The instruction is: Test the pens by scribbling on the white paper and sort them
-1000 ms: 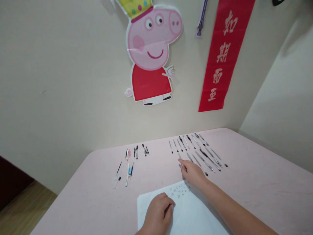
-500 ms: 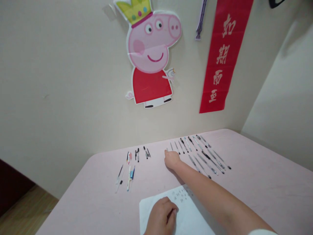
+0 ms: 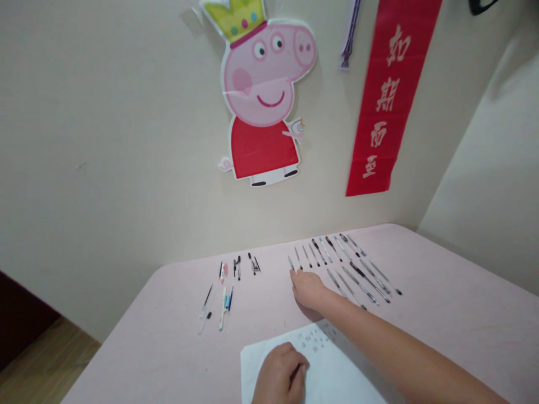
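Right hand at 1 pen; left hand on paper.

I watch through one head-worn camera, set above the near part of the table and looking forward and down toward the wall. Closest to my lens is the left hand, cut off at 6 o'clock; the right hand lies farther out, its forearm entering from 5 o'clock. The wall, farther still, fills my view from 10 to 2; a patch of floor shows at 8.
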The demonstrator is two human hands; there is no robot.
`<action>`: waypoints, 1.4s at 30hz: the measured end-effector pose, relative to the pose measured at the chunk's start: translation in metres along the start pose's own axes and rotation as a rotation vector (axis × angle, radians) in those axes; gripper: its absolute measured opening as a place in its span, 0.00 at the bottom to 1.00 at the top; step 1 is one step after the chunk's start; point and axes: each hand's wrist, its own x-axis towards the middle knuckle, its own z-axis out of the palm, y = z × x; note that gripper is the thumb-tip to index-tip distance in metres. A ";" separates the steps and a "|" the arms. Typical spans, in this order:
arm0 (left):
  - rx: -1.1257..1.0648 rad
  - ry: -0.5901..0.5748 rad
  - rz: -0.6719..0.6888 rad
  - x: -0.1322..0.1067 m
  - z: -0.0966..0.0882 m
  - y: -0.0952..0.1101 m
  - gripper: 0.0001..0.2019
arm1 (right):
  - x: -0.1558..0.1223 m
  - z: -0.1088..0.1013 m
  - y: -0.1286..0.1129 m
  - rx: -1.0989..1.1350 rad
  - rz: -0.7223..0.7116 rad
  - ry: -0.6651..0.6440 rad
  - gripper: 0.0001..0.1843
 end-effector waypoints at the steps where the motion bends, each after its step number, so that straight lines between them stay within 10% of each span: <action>1: -0.001 0.001 0.003 0.000 0.000 -0.001 0.12 | -0.001 0.002 0.001 -0.001 -0.020 -0.003 0.26; 23: 0.021 0.026 0.073 0.001 0.005 -0.012 0.11 | 0.047 0.006 0.006 0.060 0.007 0.038 0.23; 42: -0.066 0.030 -0.037 -0.004 -0.009 0.012 0.11 | -0.065 0.008 0.001 0.190 0.087 0.099 0.11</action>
